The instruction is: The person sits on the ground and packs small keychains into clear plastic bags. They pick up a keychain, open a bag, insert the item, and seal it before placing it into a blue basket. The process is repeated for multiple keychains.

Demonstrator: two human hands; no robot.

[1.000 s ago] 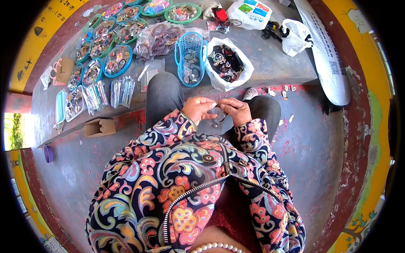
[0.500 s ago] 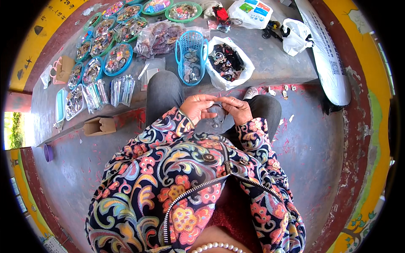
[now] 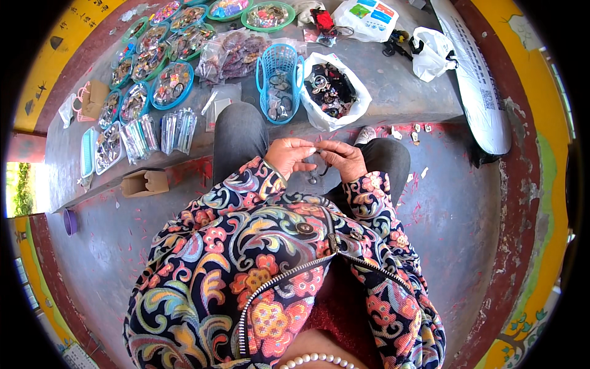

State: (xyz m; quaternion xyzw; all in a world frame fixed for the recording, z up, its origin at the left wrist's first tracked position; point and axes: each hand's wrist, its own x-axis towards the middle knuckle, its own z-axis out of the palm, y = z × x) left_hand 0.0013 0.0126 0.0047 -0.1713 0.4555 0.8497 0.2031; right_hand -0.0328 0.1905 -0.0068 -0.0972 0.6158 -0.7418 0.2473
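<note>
My left hand [image 3: 287, 157] and my right hand [image 3: 345, 160] meet above my lap, between my knees. Both are closed, thumbs and forefingers pinching the upper edge of what looks like a small clear plastic bag [image 3: 302, 181]. A small dark round piece [image 3: 313, 180] shows low in the bag; its kind is too small to make out. Just beyond my hands stands a blue plastic basket [image 3: 261, 92] with several bagged items inside. To its right, a white plastic bag [image 3: 362, 111] gapes wide, full of dark hair ties and small ornaments.
Round trays [image 3: 173, 86] of small trinkets crowd the ledge at the left, near bundled pens [image 3: 178, 132]. Clear packets [image 3: 233, 55] lie behind the basket. On the floor at left sit a cardboard box [image 3: 145, 183] and a purple container [image 3: 70, 222].
My fingertips have shifted slightly at the bag's upper edge. The clear bag's outline between my hands shows less plainly now. Everything around them stays in place.
</note>
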